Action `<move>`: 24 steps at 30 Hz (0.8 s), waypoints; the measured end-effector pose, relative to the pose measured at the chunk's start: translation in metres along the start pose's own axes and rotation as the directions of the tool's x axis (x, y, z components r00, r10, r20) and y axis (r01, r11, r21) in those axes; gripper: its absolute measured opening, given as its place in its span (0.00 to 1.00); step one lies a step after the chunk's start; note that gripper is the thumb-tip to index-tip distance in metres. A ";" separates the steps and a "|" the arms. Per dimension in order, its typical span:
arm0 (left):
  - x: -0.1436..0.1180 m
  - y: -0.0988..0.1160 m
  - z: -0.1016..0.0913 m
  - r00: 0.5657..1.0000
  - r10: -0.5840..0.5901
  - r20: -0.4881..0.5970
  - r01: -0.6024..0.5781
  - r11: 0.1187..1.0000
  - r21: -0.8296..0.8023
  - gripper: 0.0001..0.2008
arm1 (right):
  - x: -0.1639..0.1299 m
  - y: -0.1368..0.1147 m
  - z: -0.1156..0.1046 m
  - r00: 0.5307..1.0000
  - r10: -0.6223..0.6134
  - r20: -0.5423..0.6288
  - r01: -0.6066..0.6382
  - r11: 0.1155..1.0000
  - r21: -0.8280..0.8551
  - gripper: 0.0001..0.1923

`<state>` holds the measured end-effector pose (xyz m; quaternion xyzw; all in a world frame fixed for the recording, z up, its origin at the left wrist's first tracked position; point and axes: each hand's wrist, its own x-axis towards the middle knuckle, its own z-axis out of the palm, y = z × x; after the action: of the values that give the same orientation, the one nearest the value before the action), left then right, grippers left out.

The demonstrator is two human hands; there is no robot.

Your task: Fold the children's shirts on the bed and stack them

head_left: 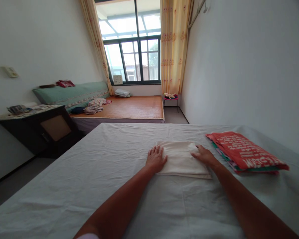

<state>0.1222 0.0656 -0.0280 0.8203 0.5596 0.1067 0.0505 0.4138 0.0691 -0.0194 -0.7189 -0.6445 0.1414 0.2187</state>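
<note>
A cream folded cloth (178, 162), perhaps a garment, lies flat on the white sheet (89, 179) in front of me. My left hand (155, 160) rests on its left edge, palm down with the fingers stretched out. At the upper right edge of the cloth is my right hand (204, 156), thumb apart from the index finger; its other fingers are partly hidden. A small whitish patch (193, 147) shows on the cloth beside the right fingertips. To the right lies a folded stack of clothes topped by a red printed piece (244, 149).
Beyond the sheeted surface stands a bed with a brown mat (137, 106), bearing crumpled clothes (97, 104). A dark cabinet (37, 129) stands at the left. At the back are a small pink stool (171, 97), a window and yellow curtains (174, 46). A white wall runs along the right.
</note>
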 end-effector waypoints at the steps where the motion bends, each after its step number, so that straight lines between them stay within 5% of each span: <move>1: 0.000 0.000 0.000 1.000 0.001 -0.001 -0.001 1.000 -0.003 0.32 | -0.001 -0.001 -0.002 0.999 0.022 0.033 -0.024 0.998 0.051 0.29; 6: -0.001 0.000 0.000 1.000 0.004 -0.016 -0.004 1.000 -0.019 0.32 | -0.011 -0.009 -0.007 0.971 -0.056 0.232 -0.065 0.872 0.486 0.27; 9: 0.000 -0.001 -0.001 0.999 0.014 -0.038 -0.015 0.999 -0.037 0.30 | -0.017 -0.013 -0.006 0.954 -0.061 0.294 -0.136 0.785 0.605 0.28; 12: 0.003 -0.004 -0.001 0.998 0.016 -0.064 -0.021 0.997 -0.068 0.28 | -0.023 -0.020 -0.006 0.971 -0.063 0.229 -0.098 0.773 0.627 0.27; 16: 0.010 -0.008 -0.002 0.995 -0.028 -0.093 0.016 0.992 -0.128 0.25 | -0.032 -0.037 -0.019 0.993 -0.071 0.091 0.019 0.878 0.478 0.23; 20: 0.017 -0.012 -0.001 0.993 -0.038 -0.112 0.021 0.989 -0.149 0.24 | -0.041 -0.050 -0.069 0.984 -0.166 -0.058 0.175 0.956 0.235 0.23; 24: 0.020 -0.014 0.000 0.993 0.004 -0.120 -0.016 0.995 -0.098 0.24 | -0.060 -0.054 -0.154 0.954 -0.258 -0.154 0.253 0.966 -0.051 0.23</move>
<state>0.1169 0.0893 -0.0281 0.8118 0.5515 0.1835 0.0571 0.4338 -0.0061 0.1362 -0.6419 -0.7145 0.0441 0.2749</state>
